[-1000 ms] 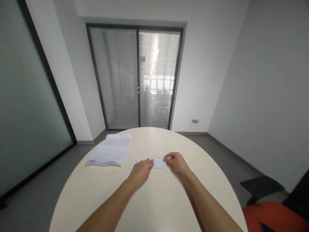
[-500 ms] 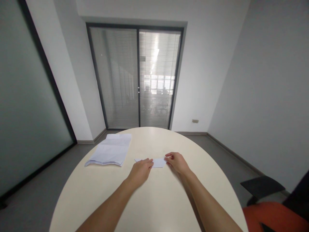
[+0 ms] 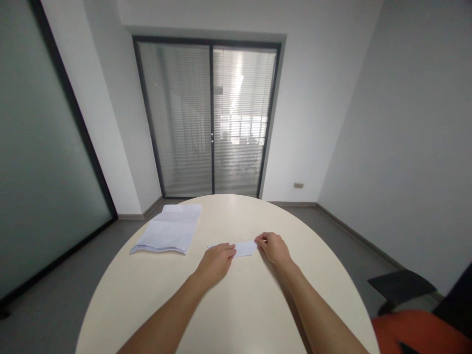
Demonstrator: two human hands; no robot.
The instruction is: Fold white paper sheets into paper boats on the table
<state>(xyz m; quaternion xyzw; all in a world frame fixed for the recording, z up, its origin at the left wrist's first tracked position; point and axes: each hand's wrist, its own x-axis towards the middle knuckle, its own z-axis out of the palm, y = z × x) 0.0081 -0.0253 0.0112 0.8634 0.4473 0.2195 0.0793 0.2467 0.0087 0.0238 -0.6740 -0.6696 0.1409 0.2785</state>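
Observation:
A small strip of white paper (image 3: 244, 248), seemingly folded, lies on the round cream table (image 3: 236, 305) between my hands. My left hand (image 3: 217, 263) rests over the strip's left part, its fingers close together and holding it against the tabletop; a thin corner of paper shows beyond the knuckles. At the right end, the thumb and fingers of my right hand (image 3: 273, 247) are pinched at the paper's upper right corner. The fingers of both hands partly hide the strip's ends.
A stack of creased white paper sheets (image 3: 167, 228) lies at the table's left far side. A chair with an orange seat (image 3: 420, 329) and a black armrest (image 3: 401, 286) stands at the right. Beyond the table is a glass partition with blinds (image 3: 177, 123).
My right hand has shifted slightly to the right, its fingers drawn closer together at the paper's corner. My left hand stays almost in place on the strip.

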